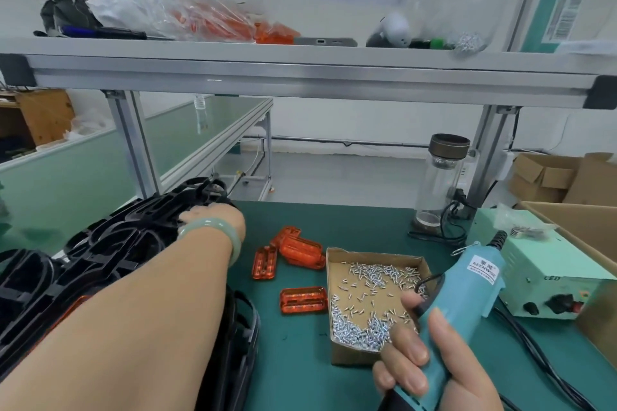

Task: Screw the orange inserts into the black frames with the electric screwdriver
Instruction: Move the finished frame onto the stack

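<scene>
Orange inserts [303,300] lie loose on the green table [300,360], in the middle, between the pile of black frames [117,243] on the left and the box of screws [337,357] on the right. I count 3 for sure, and maybe 1 more tucked behind the far one. They are small, flat, see-through blocks with round corners and ribs inside, and they look shiny and hard. I think they sit there so either hand can get one fast. The black frames are big, with lots of loops and holes, and they lean on each other in a heap that runs off the left edge. A bit of orange peeks out under my left arm, so 1 frame may have its insert in already, but I cannot be sure. My left hand [207,217] reaches onto the far frames, I guess to pull 1 closer. Its fingers are hidden behind the hand, so I cannot tell if they are spread or curled. My right hand [434,360] holds the electric screwdriver [467,294], fingers and thumb wrapped round its blue body. The cord end points up and the tip end points down toward me, ready for work. The box sits right beside that hand, which should make picking up a screw easy.
</scene>
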The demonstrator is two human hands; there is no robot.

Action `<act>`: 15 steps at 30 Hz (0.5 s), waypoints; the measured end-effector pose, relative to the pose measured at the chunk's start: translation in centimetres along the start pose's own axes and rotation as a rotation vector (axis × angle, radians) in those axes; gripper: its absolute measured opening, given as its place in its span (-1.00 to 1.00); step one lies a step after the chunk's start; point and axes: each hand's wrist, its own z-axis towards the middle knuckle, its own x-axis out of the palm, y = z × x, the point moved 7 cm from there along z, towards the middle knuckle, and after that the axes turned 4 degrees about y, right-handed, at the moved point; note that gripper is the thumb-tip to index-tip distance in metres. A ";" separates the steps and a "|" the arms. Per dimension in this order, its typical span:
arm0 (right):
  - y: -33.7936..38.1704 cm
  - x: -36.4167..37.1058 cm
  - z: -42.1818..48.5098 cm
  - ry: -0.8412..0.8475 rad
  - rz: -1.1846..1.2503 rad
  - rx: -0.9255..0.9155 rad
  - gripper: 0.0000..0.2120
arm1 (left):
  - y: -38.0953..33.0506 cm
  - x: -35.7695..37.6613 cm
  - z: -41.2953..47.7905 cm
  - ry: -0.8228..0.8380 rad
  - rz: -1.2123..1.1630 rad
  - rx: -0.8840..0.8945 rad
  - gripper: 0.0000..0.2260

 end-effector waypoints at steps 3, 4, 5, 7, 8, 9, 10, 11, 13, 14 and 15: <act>0.1 0.2 0.1 0.013 0.017 -0.009 -0.33 | 0.1 0.0 0.8 -0.017 0.074 0.072 -0.57; 0.1 0.1 0.1 0.011 0.022 -0.009 -0.34 | 0.1 0.0 1.0 -0.029 0.072 0.095 -0.63; 0.1 0.1 0.1 0.022 0.032 -0.003 -0.35 | 0.1 -0.1 1.3 -0.041 0.043 0.107 -0.69; -0.1 0.3 0.1 0.054 0.053 0.007 -0.37 | 0.1 -0.5 1.2 -0.061 -0.015 0.146 -0.78; -0.1 0.3 0.1 0.045 0.043 0.002 -0.37 | 0.0 -0.7 1.1 -0.072 -0.010 0.177 -0.80; -0.1 0.2 0.1 0.028 0.028 -0.005 -0.35 | -0.2 -0.9 1.0 -0.086 0.016 0.206 -0.80; 0.0 0.2 0.0 0.019 0.018 -0.010 -0.33 | -0.3 -1.1 0.8 -0.102 0.040 0.228 -0.79; -0.1 0.3 0.0 0.017 0.009 -0.012 -0.32 | -0.4 -1.3 0.6 -0.116 0.062 0.244 -0.78; -0.1 0.3 0.0 0.003 -0.002 -0.013 -0.32 | -0.6 -1.4 0.4 -0.127 0.091 0.266 -0.81; -0.1 0.3 0.0 -0.004 -0.001 -0.011 -0.32 | -0.7 -1.5 0.3 -0.127 0.101 0.274 -0.82; 0.0 0.3 0.0 -0.002 0.003 -0.011 -0.33 | -0.8 -1.4 0.2 -0.119 0.110 0.282 -0.83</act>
